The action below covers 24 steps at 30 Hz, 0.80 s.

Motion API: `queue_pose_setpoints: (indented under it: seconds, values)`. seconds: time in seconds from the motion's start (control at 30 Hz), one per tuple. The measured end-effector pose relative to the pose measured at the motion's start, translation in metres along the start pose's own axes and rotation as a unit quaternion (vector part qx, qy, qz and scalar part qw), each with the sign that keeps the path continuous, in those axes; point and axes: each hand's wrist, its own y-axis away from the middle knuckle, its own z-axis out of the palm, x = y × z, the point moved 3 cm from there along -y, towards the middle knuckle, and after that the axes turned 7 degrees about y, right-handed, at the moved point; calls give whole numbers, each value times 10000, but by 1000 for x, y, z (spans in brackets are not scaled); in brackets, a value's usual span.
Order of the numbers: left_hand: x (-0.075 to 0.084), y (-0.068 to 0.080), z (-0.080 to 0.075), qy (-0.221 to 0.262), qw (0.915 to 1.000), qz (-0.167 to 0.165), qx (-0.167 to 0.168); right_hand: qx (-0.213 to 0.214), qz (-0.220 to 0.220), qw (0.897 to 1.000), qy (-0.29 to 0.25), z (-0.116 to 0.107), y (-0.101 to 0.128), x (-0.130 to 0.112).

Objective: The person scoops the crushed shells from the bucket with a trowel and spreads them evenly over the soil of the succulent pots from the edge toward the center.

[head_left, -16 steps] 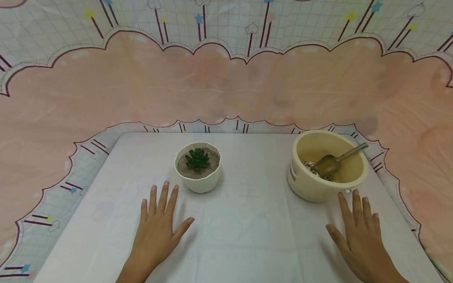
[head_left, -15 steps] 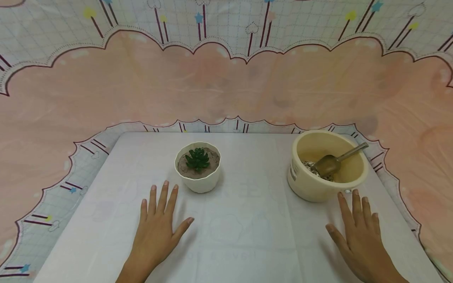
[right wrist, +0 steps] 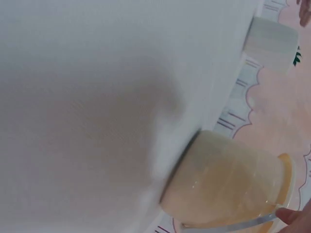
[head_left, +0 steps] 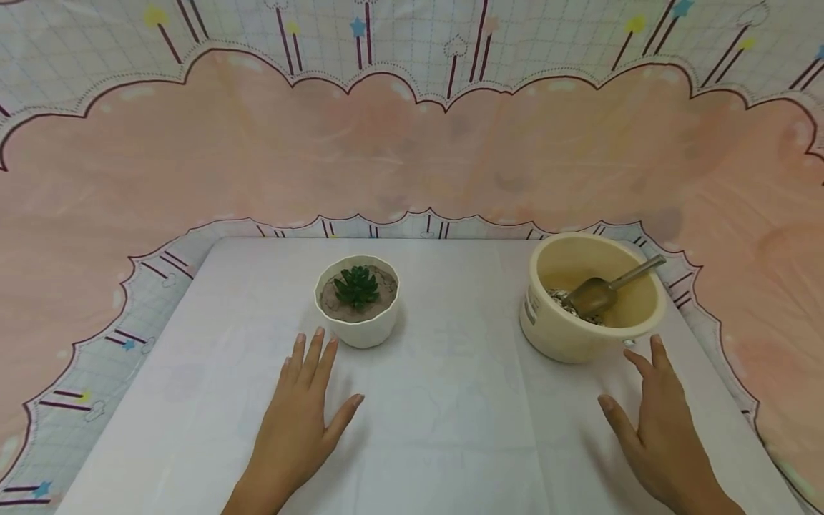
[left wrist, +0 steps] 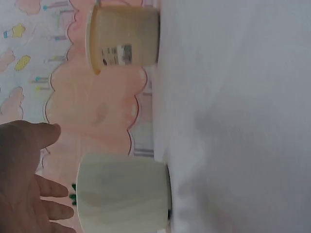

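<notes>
Centrally, a white pot (head_left: 357, 304) holds brown soil and a small green succulent (head_left: 357, 287). Just below it, the left hand (head_left: 301, 415) lies flat, fingers straight. Rightward, a cream bucket (head_left: 589, 299) contains gravel and a metal scoop (head_left: 600, 290); the right hand (head_left: 658, 429), fingers relaxed, holds nothing beside it.

Head view looks down at table (head_left: 450, 400); both wrist views sit low, sideways, sharing white pot (left wrist: 124, 194) and yellow tub (right wrist: 228, 187).
</notes>
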Motion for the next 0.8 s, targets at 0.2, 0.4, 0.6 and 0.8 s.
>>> queue_pose_setpoints:
  seconds: [0.2, 0.4, 0.6, 0.8]
  values:
    - [28, -11, 14, 878, 9931, 768, 157, 413, 82, 9982, -435, -9, -9, -4]
    - [67, -31, 31, 1779, 9737, 1417, -117, 746, 118, 9908, -1120, -15, -30, -7]
    - [96, -47, 45, 2275, 9593, 1613, -443, 882, 645, 9794, -1699, -21, -54, -1]
    - [108, -64, 67, 2632, 9529, 1142, -980, 693, 1618, 9735, -1459, -29, -78, 20]
